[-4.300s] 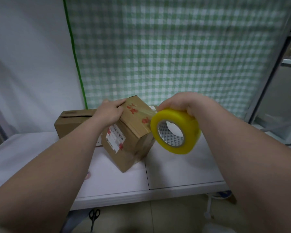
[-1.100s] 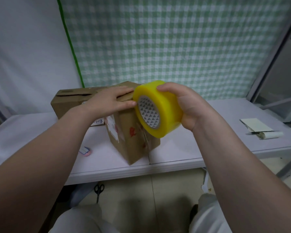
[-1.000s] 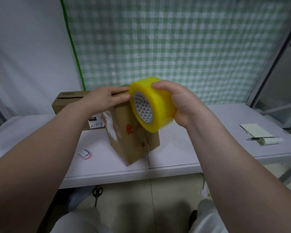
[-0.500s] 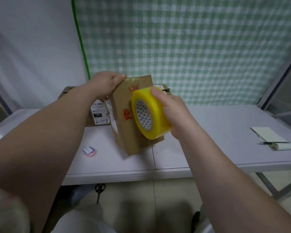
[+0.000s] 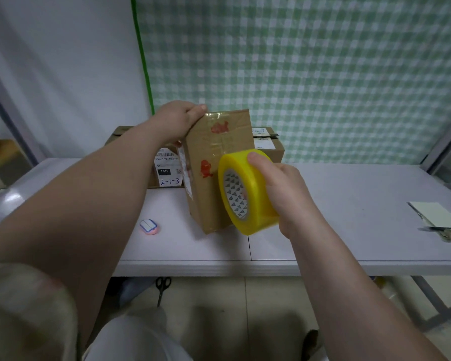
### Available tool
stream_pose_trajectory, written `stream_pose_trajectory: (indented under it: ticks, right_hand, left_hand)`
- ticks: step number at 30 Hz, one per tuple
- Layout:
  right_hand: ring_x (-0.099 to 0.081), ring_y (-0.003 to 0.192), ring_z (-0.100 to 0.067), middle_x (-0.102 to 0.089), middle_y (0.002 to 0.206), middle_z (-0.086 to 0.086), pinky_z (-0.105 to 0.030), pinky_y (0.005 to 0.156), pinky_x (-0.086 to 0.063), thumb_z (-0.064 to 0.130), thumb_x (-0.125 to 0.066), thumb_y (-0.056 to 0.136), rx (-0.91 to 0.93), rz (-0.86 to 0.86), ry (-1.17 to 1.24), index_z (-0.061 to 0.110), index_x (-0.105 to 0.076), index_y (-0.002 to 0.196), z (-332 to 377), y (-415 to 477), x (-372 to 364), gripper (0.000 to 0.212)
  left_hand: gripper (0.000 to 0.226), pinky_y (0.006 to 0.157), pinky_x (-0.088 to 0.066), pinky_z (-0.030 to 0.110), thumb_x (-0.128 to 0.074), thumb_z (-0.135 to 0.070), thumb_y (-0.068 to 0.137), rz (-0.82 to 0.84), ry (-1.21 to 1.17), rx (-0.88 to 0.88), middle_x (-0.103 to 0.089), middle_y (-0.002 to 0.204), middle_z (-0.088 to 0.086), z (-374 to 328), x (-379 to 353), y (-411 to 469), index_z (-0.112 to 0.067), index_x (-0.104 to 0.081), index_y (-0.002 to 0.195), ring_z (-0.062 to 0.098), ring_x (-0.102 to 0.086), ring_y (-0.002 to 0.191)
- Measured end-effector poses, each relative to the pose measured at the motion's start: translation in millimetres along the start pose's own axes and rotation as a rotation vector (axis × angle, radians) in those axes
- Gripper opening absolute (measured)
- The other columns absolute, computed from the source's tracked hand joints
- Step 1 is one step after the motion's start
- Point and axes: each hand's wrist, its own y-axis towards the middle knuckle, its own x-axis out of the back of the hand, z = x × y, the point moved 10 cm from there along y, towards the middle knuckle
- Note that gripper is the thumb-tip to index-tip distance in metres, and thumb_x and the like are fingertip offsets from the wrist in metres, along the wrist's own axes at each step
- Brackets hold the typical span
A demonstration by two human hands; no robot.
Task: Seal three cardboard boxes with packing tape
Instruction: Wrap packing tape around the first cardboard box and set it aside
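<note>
brown cardboard box point(image 5: 214, 152), glossy with tape and red marks, stands tilted mid-counter point(image 5: 349, 204), back from the front edge, open surface to its right. left grip point(image 5: 179, 118) curls over its top corner; right grip point(image 5: 284, 188) clasps one yellow tape roll point(image 5: 255, 212) at its side. a second box point(image 5: 167, 168) and third box point(image 5: 274, 152) lie behind.

Your white table point(image 5: 349, 204) carries a small pink-and-blue case point(image 5: 148, 227) and, far right, a notepad point(image 5: 436, 213); scissors point(image 5: 162, 285) lie on the floor beneath.

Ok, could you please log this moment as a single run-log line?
left hand: grips front box top corner | right hand: holds yellow tape roll at box face | scissors: on floor
</note>
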Motion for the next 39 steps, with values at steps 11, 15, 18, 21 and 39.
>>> stream_pose_trajectory:
  ticks: [11,15,18,21,39]
  right_hand:
    - [-0.061,0.078,-0.024,-0.069,0.097,-0.020,-0.041,0.076,-0.053,0.039,-0.066,0.084,0.055,0.079,0.032,0.002,-0.062,0.086,45.0,2.2,1.4,0.038]
    - [-0.063,0.075,-0.019,-0.070,0.092,-0.008,-0.033,0.071,-0.052,0.043,-0.064,0.084,0.036,0.102,0.069,0.023,-0.061,0.081,47.2,10.1,7.4,0.021]
    - [-0.068,0.081,-0.017,-0.070,0.093,0.001,-0.034,0.073,-0.055,0.050,-0.066,0.081,0.041,0.098,0.038,0.026,-0.065,0.094,48.3,17.4,15.7,0.027]
    - [-0.069,0.084,-0.020,-0.071,0.096,0.000,-0.036,0.075,-0.057,0.052,-0.068,0.079,-0.012,0.115,0.042,0.024,-0.066,0.101,40.3,20.7,9.5,0.036]
    - [-0.070,0.089,-0.022,-0.071,0.102,-0.004,-0.042,0.085,-0.057,0.052,-0.067,0.081,0.031,0.073,0.231,0.020,-0.065,0.106,25.1,5.6,11.7,0.041]
  left_hand:
    - [0.050,0.068,-0.059,0.042,-0.042,-0.056,0.094,0.039,-0.052,0.057,-0.060,0.109,0.012,10.5,4.4,20.4,-0.012,-0.064,0.108,0.031,-0.063,0.093]
    - [0.051,0.074,-0.059,0.048,-0.041,-0.057,0.094,0.152,-0.098,0.146,-0.062,0.109,0.016,30.3,-20.6,19.1,-0.012,-0.061,0.106,0.037,-0.065,0.093]
    - [0.051,0.075,-0.058,0.052,-0.041,-0.055,0.095,0.246,-0.064,0.174,-0.068,0.099,0.020,46.9,-51.6,12.8,-0.012,-0.062,0.109,0.038,-0.068,0.087]
    - [0.041,0.075,-0.055,0.038,-0.037,-0.040,0.101,0.249,0.180,0.118,-0.064,0.099,0.013,53.6,-75.6,7.4,-0.007,-0.062,0.103,0.030,-0.062,0.088]
    - [0.133,0.118,-0.010,0.042,-0.057,-0.083,0.061,0.425,0.743,-0.125,0.006,0.159,0.015,-11.7,-128.9,-154.2,-0.003,0.002,0.150,0.031,0.009,0.146]
